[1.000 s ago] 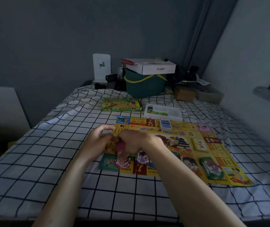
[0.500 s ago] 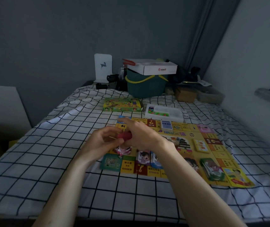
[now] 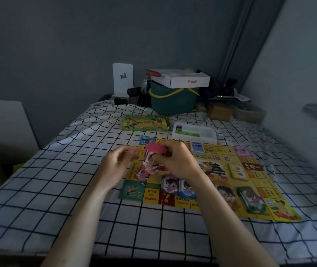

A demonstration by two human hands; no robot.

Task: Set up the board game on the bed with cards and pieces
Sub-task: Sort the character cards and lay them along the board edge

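A yellow game board (image 3: 257, 182) lies flat on the checked bed. My right hand (image 3: 177, 162) grips a pink stack of cards (image 3: 150, 160) above the board's left side, some cards fanning downward. My left hand (image 3: 117, 162) is just left of the stack, fingers loosely curled near its edge; whether they touch it is unclear. On the board lie a purple card pile (image 3: 170, 185), a blue pile (image 3: 187, 188), a green pile (image 3: 250, 201), a yellow pile (image 3: 237, 171) and a small blue deck (image 3: 197, 147).
A green game box (image 3: 146, 123) and a white tray of coloured pieces (image 3: 194, 132) sit beyond the board. A green basket (image 3: 173, 101) with a white carton on top stands at the bed's far end. The wall runs along the right.
The pink card stack rose from the board's near-left edge to higher above the board. Both hands lifted and moved away from me with it.
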